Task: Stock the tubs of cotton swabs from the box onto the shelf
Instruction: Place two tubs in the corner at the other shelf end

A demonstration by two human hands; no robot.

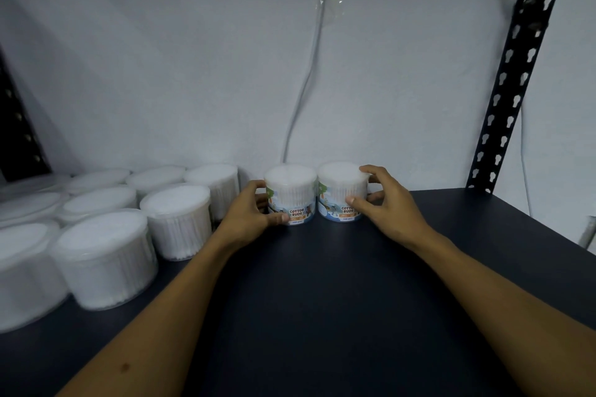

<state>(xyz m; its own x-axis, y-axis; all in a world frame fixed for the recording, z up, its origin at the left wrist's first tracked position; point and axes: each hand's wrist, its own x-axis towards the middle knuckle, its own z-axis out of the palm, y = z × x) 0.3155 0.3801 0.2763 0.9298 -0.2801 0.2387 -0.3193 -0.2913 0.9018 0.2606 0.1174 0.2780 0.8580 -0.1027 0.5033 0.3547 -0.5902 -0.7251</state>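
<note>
Two round clear tubs of cotton swabs with "COTTON BUDS" labels stand side by side at the back of the dark shelf (338,284), close to the wall. My left hand (250,209) grips the left tub (292,192) from its left side, thumb at the base. My right hand (383,200) grips the right tub (340,185) from its right side, thumb on the front. Both tubs sit upright on the shelf board and touch each other.
Several more swab tubs (175,219) fill the shelf's left part in rows, the nearest at the front left (103,258). A black perforated upright (516,74) rises at the right rear. A thin cable (303,80) hangs down the white wall.
</note>
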